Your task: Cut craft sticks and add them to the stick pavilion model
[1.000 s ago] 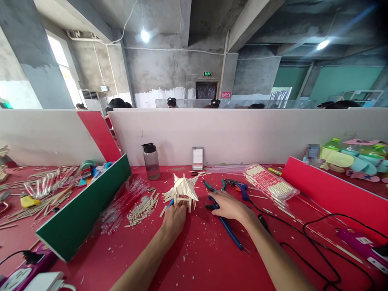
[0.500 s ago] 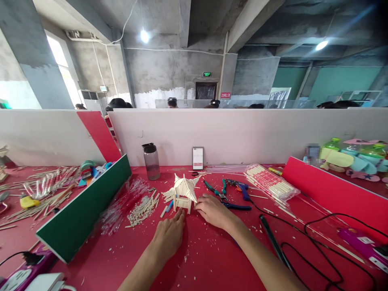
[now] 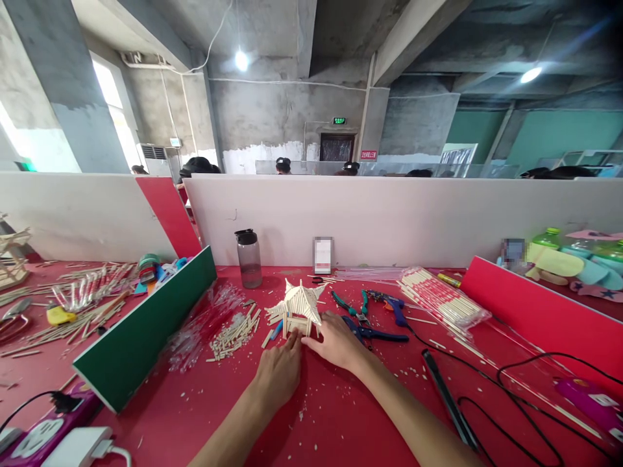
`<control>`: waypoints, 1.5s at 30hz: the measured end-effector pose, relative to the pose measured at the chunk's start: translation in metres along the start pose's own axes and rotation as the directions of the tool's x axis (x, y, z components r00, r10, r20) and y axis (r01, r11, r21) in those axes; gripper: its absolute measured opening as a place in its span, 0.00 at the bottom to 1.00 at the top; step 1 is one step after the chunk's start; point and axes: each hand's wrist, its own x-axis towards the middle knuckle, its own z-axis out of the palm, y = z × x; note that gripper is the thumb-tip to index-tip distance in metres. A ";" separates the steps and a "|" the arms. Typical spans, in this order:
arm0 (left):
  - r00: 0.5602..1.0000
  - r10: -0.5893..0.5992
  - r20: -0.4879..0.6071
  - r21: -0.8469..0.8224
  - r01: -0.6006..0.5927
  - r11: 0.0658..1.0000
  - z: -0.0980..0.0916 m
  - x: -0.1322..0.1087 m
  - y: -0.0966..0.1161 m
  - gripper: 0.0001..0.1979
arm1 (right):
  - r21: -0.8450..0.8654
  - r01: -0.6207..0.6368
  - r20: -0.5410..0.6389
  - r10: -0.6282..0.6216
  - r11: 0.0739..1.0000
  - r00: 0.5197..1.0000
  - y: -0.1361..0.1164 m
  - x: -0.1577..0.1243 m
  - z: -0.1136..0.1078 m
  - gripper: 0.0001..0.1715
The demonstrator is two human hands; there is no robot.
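A small pavilion model (image 3: 300,305) made of wooden sticks stands on the red table (image 3: 341,415), near the middle. My left hand (image 3: 280,373) lies flat in front of it, fingertips touching its base at the left. My right hand (image 3: 335,340) rests at the model's right side, fingers curled against its base. A blue stick (image 3: 276,331) lies just left of the model. Blue-handled pliers (image 3: 372,333) lie on the table right of my right hand.
Cut stick pieces (image 3: 233,331) and clear wrappers (image 3: 204,321) lie to the left by a green divider (image 3: 146,331). A water bottle (image 3: 249,258), a phone (image 3: 322,255), green-handled pliers (image 3: 351,303), a glue gun (image 3: 389,303), packed sticks (image 3: 440,300) and black cables (image 3: 511,395) surround the work spot.
My right hand left the blue pliers on the table and came left to the model's base. My left hand stayed at the model's front. The camera shifted slightly.
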 end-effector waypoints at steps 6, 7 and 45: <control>0.999 -0.034 -0.032 0.010 0.034 0.999 0.011 0.009 0.004 0.34 | -0.111 0.018 0.095 -0.007 0.994 0.995 0.005 0.004 0.008 0.18; 0.999 -0.037 -0.036 0.009 0.037 0.999 0.012 0.011 0.004 0.34 | -0.114 0.007 0.102 0.005 0.993 0.995 0.006 0.004 0.007 0.18; 0.995 0.063 -0.078 0.103 -0.055 0.993 0.013 0.017 0.021 0.26 | 0.220 -0.112 0.130 0.085 0.969 0.988 0.027 0.002 -0.012 0.21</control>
